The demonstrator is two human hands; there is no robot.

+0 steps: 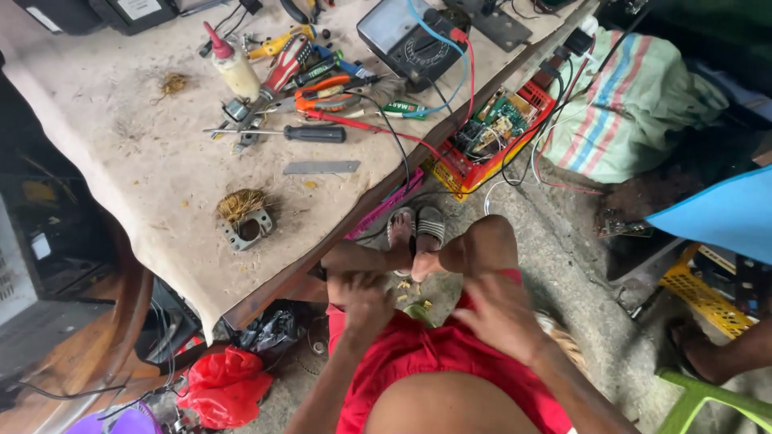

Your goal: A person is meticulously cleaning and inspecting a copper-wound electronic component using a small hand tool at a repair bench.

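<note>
A: State the position of both hands.

B: Left hand [359, 301] and right hand [503, 315] are low in the lap, over the red shorts [434, 358], between the knees. Both are motion-blurred. The left looks curled into a loose fist; the right has its fingers bent down. Whether either is clamped on anything cannot be told. A small green item [420, 313] shows between them; its kind is unclear, and contact with either hand is not visible.

A: Why work in the lap and not on the bench?

B: Judgement only: the person sits just beside the bench [161, 185] edge, and the lap gives a close, braced spot. Small yellowish bits [412, 288] lie on the floor near the sandalled feet [416, 229], right below the hands.

A: Where are the tools?

B: Grouped at the far part of the bench, within arm's reach: black-handled screwdriver [310, 133], orange-handled pliers [326, 92], squeeze bottle [232, 64] standing upright with a red tip. A flat grey blade [322, 167] lies apart, nearer the edge. A grey metal block [248, 229] with a round bore sits alone, touching a tuft of brass-coloured strands [241, 203].

A: And the meter?

B: The meter [410, 40] lies at the bench's far edge, close to the red tray [490, 137] holding a circuit board on the floor. Red and blue leads run from the meter toward that tray, which likely explains the placement.
</note>
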